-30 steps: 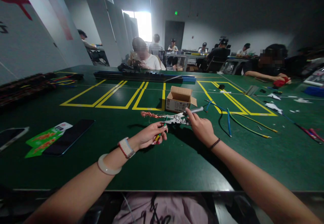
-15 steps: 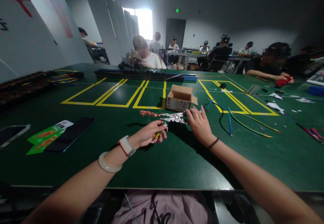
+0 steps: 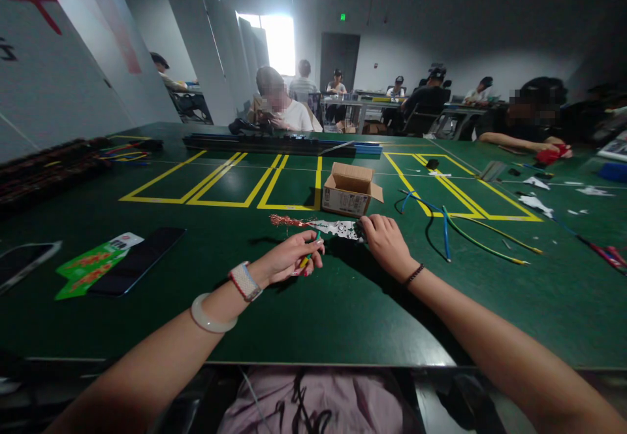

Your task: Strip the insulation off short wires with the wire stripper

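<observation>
My left hand [image 3: 292,260] is closed in a pinch on a short green wire [image 3: 309,255] just above the green table [image 3: 304,310]. My right hand [image 3: 385,241] is wrapped round the handles of a silver wire stripper [image 3: 341,228], whose jaws point left. A frayed tuft of bare copper strands [image 3: 285,221] sticks out to the left of the tool's head. The handles are hidden under my fingers.
An open cardboard box [image 3: 349,189] stands just behind the tool. Loose blue and green wires [image 3: 453,231] lie to the right. A dark phone [image 3: 137,261] and a green packet [image 3: 91,267] lie at the left. Other people sit at the far edge and at the right.
My right hand has closed its fingers over the stripper's handles, which stuck out a second ago. The left hand has stayed in place with the wire.
</observation>
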The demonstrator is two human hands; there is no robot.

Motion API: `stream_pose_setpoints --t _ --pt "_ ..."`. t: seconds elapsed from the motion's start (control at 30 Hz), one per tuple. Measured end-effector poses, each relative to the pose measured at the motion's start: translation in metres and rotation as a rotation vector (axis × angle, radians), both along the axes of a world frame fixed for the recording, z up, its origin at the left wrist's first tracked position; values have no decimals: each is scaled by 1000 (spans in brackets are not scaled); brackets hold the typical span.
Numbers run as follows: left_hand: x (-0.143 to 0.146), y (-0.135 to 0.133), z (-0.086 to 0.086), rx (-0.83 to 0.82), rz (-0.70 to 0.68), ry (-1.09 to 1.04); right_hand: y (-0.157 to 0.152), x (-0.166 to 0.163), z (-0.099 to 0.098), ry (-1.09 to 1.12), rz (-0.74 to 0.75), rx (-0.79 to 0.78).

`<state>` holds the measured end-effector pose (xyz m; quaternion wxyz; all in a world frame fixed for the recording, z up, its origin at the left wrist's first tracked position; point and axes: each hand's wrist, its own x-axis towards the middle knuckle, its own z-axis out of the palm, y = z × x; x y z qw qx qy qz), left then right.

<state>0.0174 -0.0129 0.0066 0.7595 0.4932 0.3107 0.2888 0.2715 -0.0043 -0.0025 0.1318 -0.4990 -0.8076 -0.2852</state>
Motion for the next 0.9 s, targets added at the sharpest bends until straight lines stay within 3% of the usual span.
stream_pose_setpoints --t 0.2,0.67,0.77,0.9 --pt "0 -1 4 45 -14 49 2 4 -2 27 10 -72" --pt "-3 2 6 316 -65 214 -7 7 12 354 73 -512" --pt "-3 2 6 332 -61 212 -5 7 10 381 106 -519" --pt "-2 2 5 333 -45 189 0 6 2 279 118 -413"
